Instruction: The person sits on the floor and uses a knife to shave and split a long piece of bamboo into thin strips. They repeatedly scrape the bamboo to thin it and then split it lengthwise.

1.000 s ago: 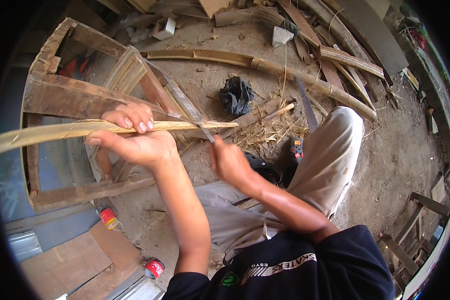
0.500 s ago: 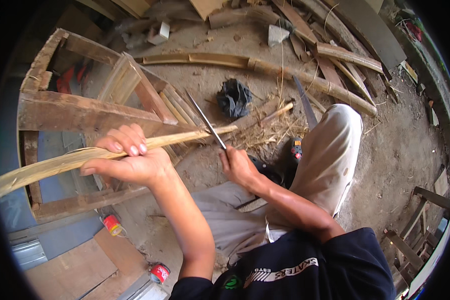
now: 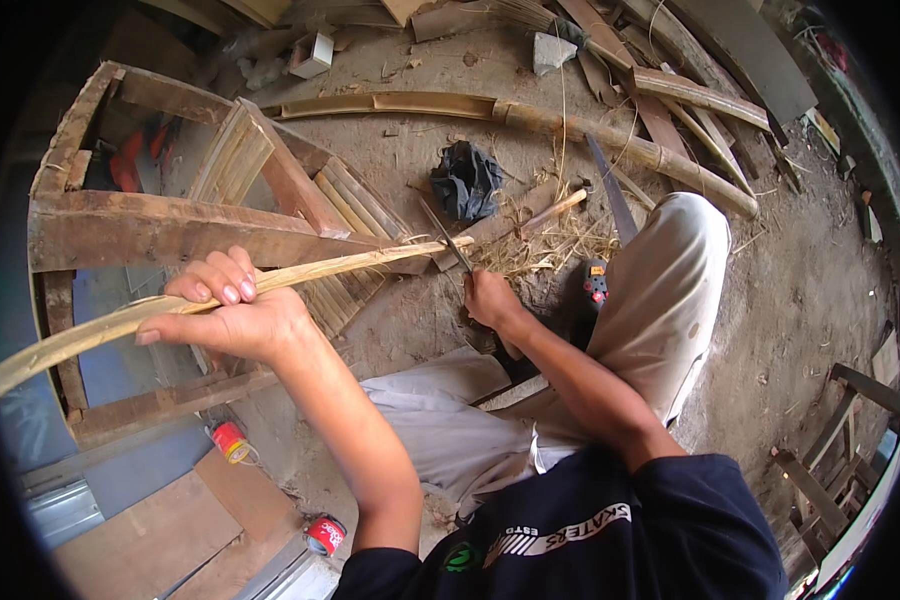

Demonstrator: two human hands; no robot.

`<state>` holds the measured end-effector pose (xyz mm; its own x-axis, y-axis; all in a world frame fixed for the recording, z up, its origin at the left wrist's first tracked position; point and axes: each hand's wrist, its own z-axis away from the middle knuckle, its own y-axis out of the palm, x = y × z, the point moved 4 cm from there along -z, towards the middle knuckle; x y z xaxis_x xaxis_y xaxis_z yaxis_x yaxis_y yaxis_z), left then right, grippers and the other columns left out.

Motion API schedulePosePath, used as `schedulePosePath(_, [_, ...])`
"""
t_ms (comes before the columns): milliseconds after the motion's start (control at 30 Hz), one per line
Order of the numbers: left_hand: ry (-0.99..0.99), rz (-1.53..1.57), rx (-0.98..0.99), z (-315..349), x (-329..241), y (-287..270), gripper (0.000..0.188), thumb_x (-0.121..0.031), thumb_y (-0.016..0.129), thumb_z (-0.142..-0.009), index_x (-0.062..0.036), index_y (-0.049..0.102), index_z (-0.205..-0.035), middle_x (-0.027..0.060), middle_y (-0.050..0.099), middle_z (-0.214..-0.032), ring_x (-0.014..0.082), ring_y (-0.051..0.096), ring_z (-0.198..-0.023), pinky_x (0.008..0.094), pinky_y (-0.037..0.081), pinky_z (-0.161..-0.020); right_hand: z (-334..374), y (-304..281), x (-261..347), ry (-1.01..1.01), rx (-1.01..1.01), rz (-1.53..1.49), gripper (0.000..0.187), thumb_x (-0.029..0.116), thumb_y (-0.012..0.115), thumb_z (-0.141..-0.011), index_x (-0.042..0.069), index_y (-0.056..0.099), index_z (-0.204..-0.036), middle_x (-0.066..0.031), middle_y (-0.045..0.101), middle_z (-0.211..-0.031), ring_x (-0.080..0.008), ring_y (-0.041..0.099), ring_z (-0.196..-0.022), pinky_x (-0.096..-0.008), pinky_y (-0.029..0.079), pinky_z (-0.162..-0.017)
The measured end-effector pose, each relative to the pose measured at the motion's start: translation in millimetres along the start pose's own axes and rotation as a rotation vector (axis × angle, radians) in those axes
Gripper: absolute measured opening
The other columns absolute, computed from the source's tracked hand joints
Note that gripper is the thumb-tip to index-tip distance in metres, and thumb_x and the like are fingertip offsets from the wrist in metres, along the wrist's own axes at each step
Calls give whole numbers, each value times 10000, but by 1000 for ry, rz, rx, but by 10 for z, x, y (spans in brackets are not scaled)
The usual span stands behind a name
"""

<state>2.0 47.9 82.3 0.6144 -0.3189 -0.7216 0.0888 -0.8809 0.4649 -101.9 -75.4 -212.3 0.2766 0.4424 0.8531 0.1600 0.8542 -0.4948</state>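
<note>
A long, pale bamboo strip point(image 3: 350, 261) runs from the left edge to the middle of the view. My left hand point(image 3: 235, 305) is closed around it, palm up, thumb pointing left along its near side. In my right hand point(image 3: 492, 300) is the handle of a long knife point(image 3: 437, 220), mostly hidden by my fingers. The narrow dark blade points away and to the left, crossing the strip close to its far right end. Whether the edge is cutting in cannot be made out.
Beyond my hands lie a black plastic bag point(image 3: 467, 181), shavings point(image 3: 540, 245) and a long split bamboo pole point(image 3: 570, 125). A saw blade point(image 3: 610, 190) rests by my right knee. A wooden frame point(image 3: 170, 225) stands at left. Two red cans point(image 3: 232, 441) are at lower left.
My right hand has moved right and slightly away, taking the knife toward the strip's far end. My left hand and the strip have shifted a little left.
</note>
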Motion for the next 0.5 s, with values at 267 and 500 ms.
schedulePosePath(267, [-14,-32,-33,-21,-28,-81,664,-760,314,-909,-173,395,-610,-41,330,-453,72,280,-377,209,190,-405,-63,26,-132,249,42,-97,265,177,499,-939,-69,596,-915,-328,621,-765,-483,638,-795,-540,520,-744])
schedulePosePath(500, [-1,-34,-7,-51,8,-108,655,-756,335,-907,-169,405,-625,-41,332,-459,77,288,-384,216,200,-408,-115,291,-553,-34,53,42,194,122,548,-876,-56,623,-893,-316,641,-807,-461,654,-810,-520,535,-725])
